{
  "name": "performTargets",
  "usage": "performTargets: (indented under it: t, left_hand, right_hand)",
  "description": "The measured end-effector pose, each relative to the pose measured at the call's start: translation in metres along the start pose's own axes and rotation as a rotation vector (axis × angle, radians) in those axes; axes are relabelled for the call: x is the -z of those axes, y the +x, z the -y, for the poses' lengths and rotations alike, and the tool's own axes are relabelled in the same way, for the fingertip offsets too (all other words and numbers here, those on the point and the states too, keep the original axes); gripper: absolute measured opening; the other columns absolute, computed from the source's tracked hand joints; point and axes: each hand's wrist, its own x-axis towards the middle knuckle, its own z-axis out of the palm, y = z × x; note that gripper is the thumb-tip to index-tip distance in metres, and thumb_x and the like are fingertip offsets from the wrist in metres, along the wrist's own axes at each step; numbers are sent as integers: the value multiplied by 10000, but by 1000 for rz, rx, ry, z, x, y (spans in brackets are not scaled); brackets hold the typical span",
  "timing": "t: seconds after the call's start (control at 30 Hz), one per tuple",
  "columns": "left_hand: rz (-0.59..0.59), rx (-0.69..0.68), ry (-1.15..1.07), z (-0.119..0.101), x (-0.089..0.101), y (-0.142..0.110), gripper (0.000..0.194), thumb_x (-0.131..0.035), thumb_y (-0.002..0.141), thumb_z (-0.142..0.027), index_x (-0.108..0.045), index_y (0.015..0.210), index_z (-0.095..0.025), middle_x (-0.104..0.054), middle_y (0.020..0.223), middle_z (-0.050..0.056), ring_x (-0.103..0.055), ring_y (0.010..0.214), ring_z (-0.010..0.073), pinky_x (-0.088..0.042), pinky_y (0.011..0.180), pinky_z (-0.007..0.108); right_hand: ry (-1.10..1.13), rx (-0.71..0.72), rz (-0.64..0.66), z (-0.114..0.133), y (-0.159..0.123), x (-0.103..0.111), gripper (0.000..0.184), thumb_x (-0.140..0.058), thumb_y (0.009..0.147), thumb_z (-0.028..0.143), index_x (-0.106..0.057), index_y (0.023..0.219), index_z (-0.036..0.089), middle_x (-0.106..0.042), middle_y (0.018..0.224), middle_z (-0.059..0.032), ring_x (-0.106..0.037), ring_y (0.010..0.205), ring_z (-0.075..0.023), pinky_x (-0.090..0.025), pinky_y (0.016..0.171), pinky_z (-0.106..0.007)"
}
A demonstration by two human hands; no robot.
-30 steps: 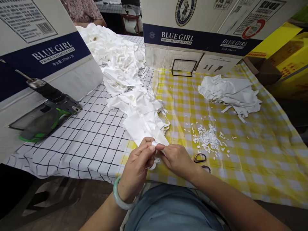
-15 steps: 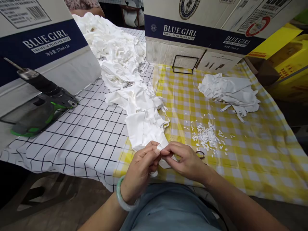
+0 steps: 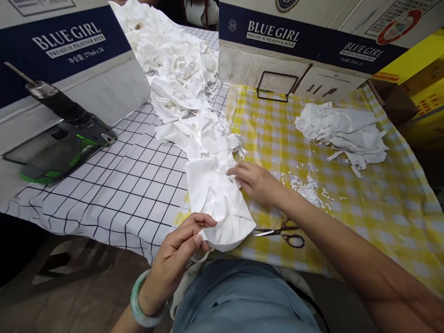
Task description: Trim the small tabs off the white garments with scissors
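A white cloth piece (image 3: pixel 231 215) with thin straps lies at the near end of a row of similar pieces. My left hand (image 3: pixel 180 247), with a pale green bangle (image 3: pixel 137 300) on its wrist, pinches this piece's near left edge between thumb and fingers. A thin white strap loops down below those fingers. Higher up, my right hand (image 3: pixel 258 185) is closed at the right edge of the cloth, its fingertips partly lost among the white folds. Just right of the cloth lie scissors (image 3: pixel 282 232), blades pointing left.
White scraps (image 3: pixel 308 189) are scattered on the yellow checked cloth (image 3: pixel 364 222). Behind them lies a white cloth bundle (image 3: pixel 342 132). A power drill (image 3: pixel 65 132) stands at left before a beer carton (image 3: pixel 128 83). Another carton (image 3: pixel 256 60) backs the table; a large white pile (image 3: pixel 169 51) lies between.
My hands have moved apart: the left down and left with the cloth edge, the right up along the cloth. The near piece is spread wider, and the scissors show more fully. The view has shifted slightly.
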Motion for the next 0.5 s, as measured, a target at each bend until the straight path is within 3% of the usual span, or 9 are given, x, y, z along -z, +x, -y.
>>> performTargets:
  t: [0.1,0.17,0.33,0.5]
  left_hand:
    - [-30,-6,13,2,4,-3,306,-505,950,-295,-635,698,-181,-607,1098,101,-471,1122,243,-390,904,310]
    - [-71,-12,16,0,7,-3,305,-498,954,-285,-647,708,-182,-608,1088,101,-475,1123,241,-401,893,306]
    - [-98,5,-14,-2,9,3,292,-526,940,-271,-707,736,-167,-614,1086,118,-503,1097,241,-444,831,284]
    - [-67,89,-153,2,-5,10,250,-574,913,-282,-778,832,-162,-601,1102,122,-523,751,140,-423,582,239]
  right_hand:
    - [-123,217,189,-6,25,-9,179,-522,885,88,-666,921,188,-622,1070,-111,-544,933,-222,-437,758,-339]
    - [-109,262,181,-3,31,-3,119,-554,881,132,-647,816,167,-634,1051,-121,-548,946,-236,-448,783,-361]
    - [292,48,-180,9,15,47,64,-575,861,137,-604,886,188,-685,972,-72,-636,939,-209,-498,865,-374]
    - [745,-236,-558,19,-10,79,104,-630,833,166,-575,772,231,-693,810,-10,-671,760,-182,-541,720,-338]
